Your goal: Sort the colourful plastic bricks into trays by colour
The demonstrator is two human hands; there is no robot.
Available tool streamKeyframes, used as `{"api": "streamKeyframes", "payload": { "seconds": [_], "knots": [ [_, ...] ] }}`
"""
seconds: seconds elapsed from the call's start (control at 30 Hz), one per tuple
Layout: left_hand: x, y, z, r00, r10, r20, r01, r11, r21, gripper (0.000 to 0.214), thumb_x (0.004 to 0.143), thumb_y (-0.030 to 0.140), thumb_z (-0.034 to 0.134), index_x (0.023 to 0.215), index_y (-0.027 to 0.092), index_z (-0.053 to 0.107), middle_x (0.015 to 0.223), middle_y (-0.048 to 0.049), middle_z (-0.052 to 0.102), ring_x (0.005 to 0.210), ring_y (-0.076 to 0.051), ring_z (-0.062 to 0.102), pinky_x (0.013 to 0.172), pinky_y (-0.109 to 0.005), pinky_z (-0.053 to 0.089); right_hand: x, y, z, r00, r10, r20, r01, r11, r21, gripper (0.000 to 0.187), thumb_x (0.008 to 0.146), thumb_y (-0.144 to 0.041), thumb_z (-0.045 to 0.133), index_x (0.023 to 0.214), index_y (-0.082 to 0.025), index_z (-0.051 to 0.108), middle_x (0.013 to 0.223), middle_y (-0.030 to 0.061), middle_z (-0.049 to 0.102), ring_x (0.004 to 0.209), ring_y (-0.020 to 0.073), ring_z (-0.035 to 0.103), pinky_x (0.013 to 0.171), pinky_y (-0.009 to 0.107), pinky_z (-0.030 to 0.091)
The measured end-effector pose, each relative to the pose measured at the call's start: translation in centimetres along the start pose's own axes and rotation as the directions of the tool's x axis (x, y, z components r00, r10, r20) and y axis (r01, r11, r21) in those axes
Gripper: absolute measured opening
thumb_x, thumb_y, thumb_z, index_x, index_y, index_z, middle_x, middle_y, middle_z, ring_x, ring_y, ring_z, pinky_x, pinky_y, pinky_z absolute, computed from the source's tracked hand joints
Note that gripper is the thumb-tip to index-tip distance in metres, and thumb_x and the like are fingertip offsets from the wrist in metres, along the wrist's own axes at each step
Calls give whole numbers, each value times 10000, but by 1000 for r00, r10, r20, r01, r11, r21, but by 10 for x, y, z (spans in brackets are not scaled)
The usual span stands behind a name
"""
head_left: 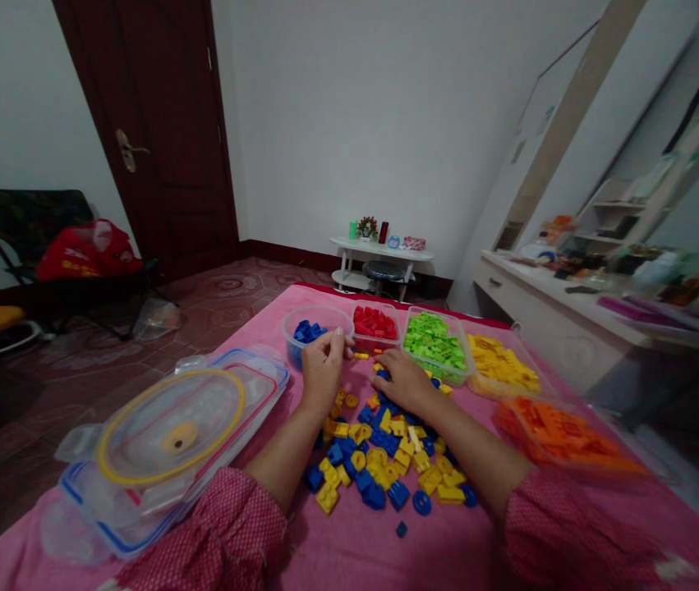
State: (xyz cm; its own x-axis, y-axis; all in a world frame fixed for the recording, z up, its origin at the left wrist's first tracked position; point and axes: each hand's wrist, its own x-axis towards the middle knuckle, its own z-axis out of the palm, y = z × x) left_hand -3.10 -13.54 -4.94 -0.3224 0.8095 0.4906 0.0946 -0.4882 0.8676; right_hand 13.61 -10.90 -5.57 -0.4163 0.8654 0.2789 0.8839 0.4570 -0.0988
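Observation:
A heap of loose blue and yellow building blocks (386, 464) lies on a pink cloth (386, 550). My left hand (323, 365) hovers beside the round container of blue blocks (309, 330), fingers curled in a pinch; what they hold is too small to make out. My right hand (403, 379) rests palm down on the far end of the heap, fingers bent over the pieces. Behind the hands stand a box of red blocks (375, 322) and a box of green blocks (435, 341).
Boxes of yellow blocks (502, 364) and orange blocks (562, 435) line the right side. Stacked clear lids (170, 435) lie at left. A white desk (546, 304), a small white shelf (379, 250), a dark door (158, 131) and a folding chair (47, 238) surround the area.

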Motion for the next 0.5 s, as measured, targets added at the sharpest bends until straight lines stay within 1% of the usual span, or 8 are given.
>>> {"api": "streamKeyframes", "payload": {
  "seconds": [0.07, 0.13, 0.17, 0.2, 0.3, 0.37, 0.43, 0.5],
  "knots": [
    [0, 0, 0, 1000, 2, 8, -2, 1000, 0, 379, 866, 401, 439, 696, 136, 650, 551, 1, 563, 545, -112, 522, 558, -218, 404, 0, -1, -2, 998, 54, 34, -53, 998, -30, 314, 840, -407, 472, 950, -195, 675, 949, 79, 652, 911, 197, 566, 759, 274, 384],
    [0, -1, 0, 1000, -3, 10, 3, 1000, -9, 381, 866, 404, 437, 687, 138, 643, 557, 1, 565, 548, -112, 525, 562, -218, 408, 2, -5, -6, 992, 129, 14, -128, 990, -56, 387, 888, -441, 371, 878, -215, 685, 842, 66, 669, 816, 197, 587, 701, 282, 380],
    [0, -2, 0, 1000, -8, 10, 8, 1000, -13, 380, 865, 407, 438, 685, 139, 639, 557, 2, 565, 545, -111, 525, 562, -218, 409, 4, -8, -8, 989, 147, -1, -147, 987, -62, 409, 901, -437, 341, 863, -218, 685, 816, 63, 672, 794, 196, 591, 690, 283, 376],
    [0, -2, 0, 1000, -12, 9, 12, 1000, -16, 378, 863, 408, 439, 685, 140, 638, 555, 4, 564, 541, -110, 523, 560, -217, 409, 6, -11, -9, 991, 135, -8, -135, 989, -61, 404, 906, -420, 337, 873, -215, 683, 830, 65, 675, 807, 195, 593, 699, 283, 376],
    [-1, -3, 0, 1000, -17, 13, 17, 1000, 0, 371, 861, 406, 444, 700, 142, 649, 553, 5, 566, 528, -109, 517, 549, -218, 401, 15, -19, -3, 999, 1, 40, 0, 1000, -25, 294, 873, -340, 432, 1019, -213, 653, 1023, 63, 657, 953, 185, 573, 777, 268, 379],
    [-1, -2, -1, 1000, -11, 18, 10, 1000, 20, 370, 860, 403, 445, 708, 142, 658, 554, 3, 568, 532, -112, 517, 544, -219, 393, 20, -24, 5, 995, -57, 86, 58, 998, -8, 329, 826, -332, 514, 1122, -224, 611, 1123, 58, 623, 1021, 185, 552, 806, 264, 382],
    [-1, -3, -1, 1000, 0, 21, -1, 1000, 30, 367, 859, 399, 447, 710, 141, 663, 548, 2, 564, 537, -114, 518, 548, -221, 391, 22, -27, 11, 993, -51, 109, 53, 998, -21, 378, 794, -371, 559, 1145, -237, 602, 1148, 62, 609, 1031, 200, 552, 794, 273, 390],
    [-1, -3, -1, 1000, 5, 18, -6, 1000, 26, 365, 855, 396, 450, 706, 141, 665, 543, 2, 561, 539, -115, 518, 556, -222, 393, 20, -29, 11, 992, -13, 129, 20, 999, -47, 353, 805, -432, 538, 1072, -228, 644, 1096, 81, 629, 972, 215, 581, 756, 286, 398]
  ]
}}
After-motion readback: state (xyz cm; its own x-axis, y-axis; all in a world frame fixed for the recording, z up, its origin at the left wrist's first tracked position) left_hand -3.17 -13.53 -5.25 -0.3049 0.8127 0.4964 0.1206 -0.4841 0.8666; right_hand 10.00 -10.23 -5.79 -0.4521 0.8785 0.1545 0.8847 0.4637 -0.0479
